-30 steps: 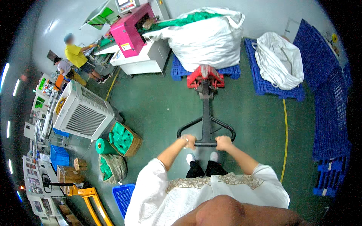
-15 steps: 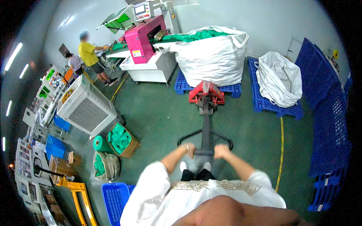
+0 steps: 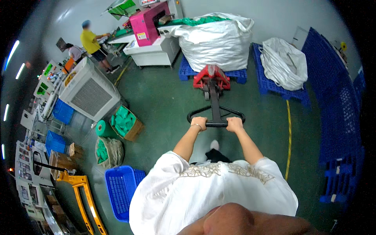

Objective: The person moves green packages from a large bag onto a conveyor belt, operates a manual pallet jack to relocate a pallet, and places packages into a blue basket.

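Note:
Both arms reach forward to the black loop handle of a red pallet jack (image 3: pixel 211 76). My left hand (image 3: pixel 199 123) is wrapped round the left end of the handle's crossbar, a bracelet at its wrist. Around the right end of the same bar my right hand (image 3: pixel 235 124) is closed. The jack's forks are hidden under a blue pallet (image 3: pixel 237 75). On that pallet stands a large white woven bulk bag (image 3: pixel 215 45), with green plastic material (image 3: pixel 205 20) at its open top.
A magenta and white machine (image 3: pixel 145 29) adjoins the bag. Right of it, a slack white sack (image 3: pixel 284 64) lies on another blue pallet. Left stand a white air cooler (image 3: pixel 92 92), a carton of green pieces (image 3: pixel 135 129), a blue basket (image 3: pixel 119 192) and a yellow pallet jack (image 3: pixel 80 182). Two people work far left.
My arms have stretched farther forward with the jack's handle, which now sits lower and farther from me. One shoe has gone out of sight. My view has tilted down.

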Tool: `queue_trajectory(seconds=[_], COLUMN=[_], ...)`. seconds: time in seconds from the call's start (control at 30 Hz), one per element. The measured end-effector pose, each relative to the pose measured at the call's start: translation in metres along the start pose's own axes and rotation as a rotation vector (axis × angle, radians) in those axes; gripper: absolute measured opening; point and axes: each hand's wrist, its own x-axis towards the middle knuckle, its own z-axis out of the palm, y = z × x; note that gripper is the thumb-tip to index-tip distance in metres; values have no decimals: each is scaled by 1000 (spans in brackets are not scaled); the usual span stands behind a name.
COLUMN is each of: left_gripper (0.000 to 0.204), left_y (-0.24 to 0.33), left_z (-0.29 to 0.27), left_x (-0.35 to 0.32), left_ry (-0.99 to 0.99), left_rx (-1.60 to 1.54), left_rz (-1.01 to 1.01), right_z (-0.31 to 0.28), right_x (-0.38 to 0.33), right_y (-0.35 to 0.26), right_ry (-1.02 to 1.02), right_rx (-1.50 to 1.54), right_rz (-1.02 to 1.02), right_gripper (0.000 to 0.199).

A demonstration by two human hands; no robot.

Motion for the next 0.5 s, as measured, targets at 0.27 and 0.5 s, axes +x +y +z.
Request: queue_trajectory(seconds=[0.27,0.5], left_gripper=[33,30], left_y=[-25,-3], left_z=[54,78], left_x=[-85,-181], left_ry=[181,104], left_rx=[59,24], left_rz=[32,88], right_z=[30,48], right_x=[-72,-175], right_y=[-70,-105], right_ry=[-22,31], right_rx=[-58,-83], right_rz=[43,59], right_gripper=[35,31])
